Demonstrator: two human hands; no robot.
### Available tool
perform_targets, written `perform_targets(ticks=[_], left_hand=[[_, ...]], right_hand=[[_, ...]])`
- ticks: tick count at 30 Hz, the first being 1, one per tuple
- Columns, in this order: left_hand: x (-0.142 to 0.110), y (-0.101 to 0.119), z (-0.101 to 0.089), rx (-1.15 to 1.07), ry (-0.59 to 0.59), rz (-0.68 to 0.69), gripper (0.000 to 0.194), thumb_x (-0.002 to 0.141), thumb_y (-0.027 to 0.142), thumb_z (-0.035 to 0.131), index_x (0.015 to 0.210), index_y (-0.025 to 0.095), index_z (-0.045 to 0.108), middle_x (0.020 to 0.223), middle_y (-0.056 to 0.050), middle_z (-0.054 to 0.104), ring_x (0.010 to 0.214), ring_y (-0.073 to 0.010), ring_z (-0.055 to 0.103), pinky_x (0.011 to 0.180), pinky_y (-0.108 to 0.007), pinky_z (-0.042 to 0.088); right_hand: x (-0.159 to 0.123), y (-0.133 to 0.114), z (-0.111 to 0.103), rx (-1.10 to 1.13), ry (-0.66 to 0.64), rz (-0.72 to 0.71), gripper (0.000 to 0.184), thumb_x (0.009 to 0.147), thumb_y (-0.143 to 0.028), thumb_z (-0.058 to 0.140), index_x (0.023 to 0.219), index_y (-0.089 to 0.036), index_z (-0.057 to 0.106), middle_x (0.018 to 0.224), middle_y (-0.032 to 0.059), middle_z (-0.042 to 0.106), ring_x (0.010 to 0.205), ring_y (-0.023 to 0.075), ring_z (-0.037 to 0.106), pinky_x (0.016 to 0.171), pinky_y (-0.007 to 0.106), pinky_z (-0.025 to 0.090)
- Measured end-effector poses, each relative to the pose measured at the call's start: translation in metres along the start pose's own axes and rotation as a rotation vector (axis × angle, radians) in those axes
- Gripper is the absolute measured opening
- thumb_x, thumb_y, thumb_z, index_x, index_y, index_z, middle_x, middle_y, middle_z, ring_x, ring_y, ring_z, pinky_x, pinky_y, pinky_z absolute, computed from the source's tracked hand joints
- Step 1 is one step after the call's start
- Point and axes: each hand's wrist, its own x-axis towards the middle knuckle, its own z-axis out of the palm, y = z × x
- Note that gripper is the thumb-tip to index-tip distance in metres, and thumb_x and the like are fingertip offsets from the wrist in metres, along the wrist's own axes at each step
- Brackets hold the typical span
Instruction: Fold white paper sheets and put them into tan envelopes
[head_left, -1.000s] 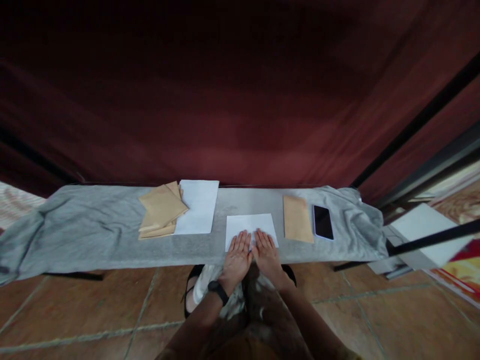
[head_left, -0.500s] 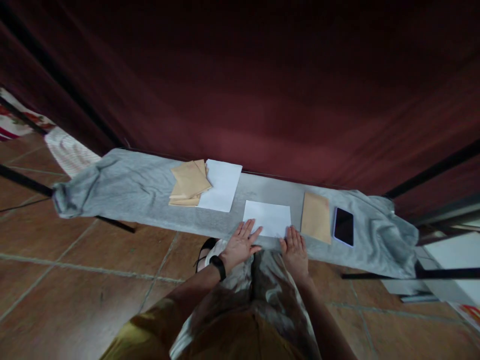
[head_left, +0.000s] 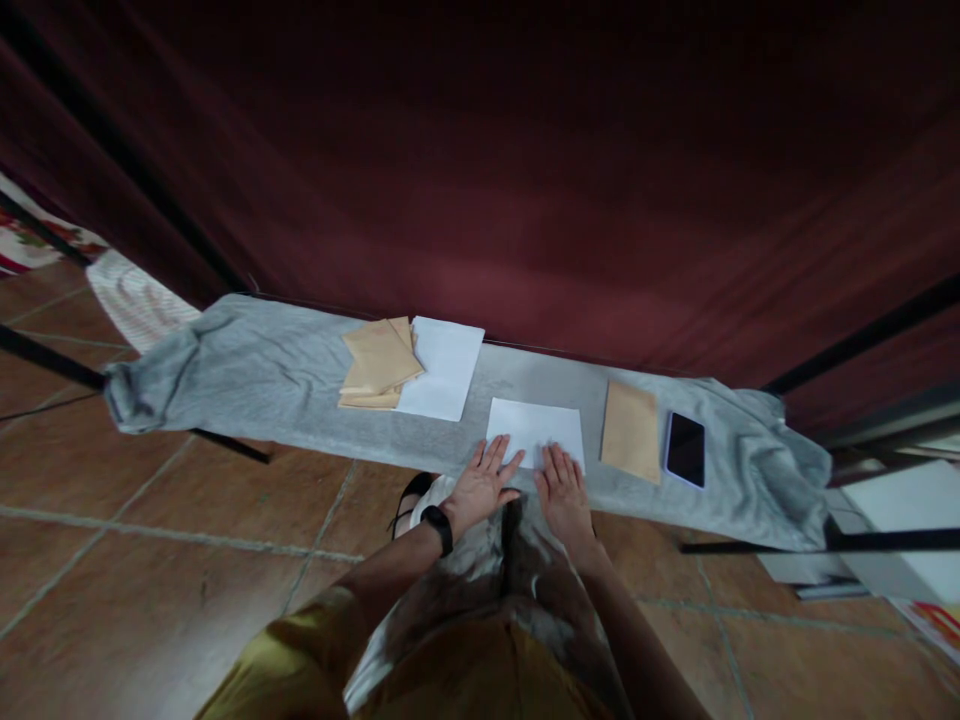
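A white sheet of paper point(head_left: 536, 420), perhaps folded, lies on the grey cloth in front of me. My left hand point(head_left: 484, 480) rests flat on its near left corner, fingers spread. Flat on the near edge, right of the middle, is my right hand point(head_left: 562, 490), its fingers stretched out. Neither hand grips anything. To the right of the paper lies a brown envelope point(head_left: 630, 430). Further left, several brown envelopes point(head_left: 381, 358) are piled loosely, partly over a stack of white paper point(head_left: 446, 370).
A phone point(head_left: 685, 448) with a dark screen lies right of the single envelope. The grey cloth point(head_left: 262, 370) covers a long narrow surface, rumpled at both ends. Behind it hangs a dark red curtain point(head_left: 525, 230). Black metal bars point(head_left: 52, 360) stand at both sides.
My right hand has slid left along the paper's near edge, from its right corner towards the middle. My left hand has stayed at the left corner.
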Motion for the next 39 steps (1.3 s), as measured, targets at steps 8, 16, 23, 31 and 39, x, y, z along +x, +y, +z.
perform_targets(ticks=[8,16,23,31,39], left_hand=[[0.001,0.007,-0.006,-0.08,0.035,-0.054,0.073,0.099,0.061,0.043,0.157,0.019,0.032,0.165,-0.02,0.026,0.154,-0.0316,0.023,0.125,-0.054,0.019],[0.054,0.037,0.01,-0.176,0.066,-0.095,0.066,0.104,0.052,0.028,0.155,0.011,0.034,0.162,-0.016,0.036,0.153,-0.0252,0.028,0.125,-0.048,0.023],[0.096,0.024,0.019,-0.19,0.08,-0.159,0.066,0.104,0.048,0.026,0.156,0.009,0.032,0.162,-0.016,0.035,0.154,-0.0245,0.026,0.126,-0.047,0.023],[0.085,-0.016,0.021,-0.137,0.075,-0.299,0.064,0.104,0.042,0.025,0.16,0.011,0.023,0.163,-0.014,0.032,0.154,-0.0249,0.026,0.126,-0.047,0.023],[0.082,-0.018,0.024,-0.134,0.117,-0.274,0.06,0.103,0.034,0.029,0.161,0.017,0.024,0.163,-0.011,0.034,0.153,-0.0242,0.027,0.125,-0.048,0.024]], right_hand=[[-0.008,0.012,0.003,0.006,0.065,0.041,0.053,0.107,-0.033,0.031,0.157,-0.015,0.034,0.163,0.0169,0.033,0.148,0.0283,0.033,0.118,0.05,0.03],[-0.007,0.01,0.006,-0.005,0.059,0.084,0.054,0.107,-0.034,0.03,0.156,-0.014,0.036,0.162,0.0169,0.035,0.148,0.0287,0.034,0.118,0.051,0.029],[-0.006,0.011,0.007,-0.012,0.054,0.106,0.053,0.107,-0.036,0.034,0.154,-0.014,0.041,0.16,0.0161,0.039,0.148,0.0278,0.035,0.12,0.049,0.027],[0.0,0.007,-0.001,0.027,0.005,0.186,0.05,0.107,-0.035,0.033,0.151,-0.017,0.046,0.157,0.0149,0.044,0.145,0.0308,0.041,0.12,0.055,0.022],[0.082,-0.008,0.009,0.148,-0.066,0.146,0.053,0.107,-0.034,0.025,0.152,-0.014,0.045,0.158,0.0134,0.044,0.147,0.0252,0.038,0.12,0.048,0.027]])
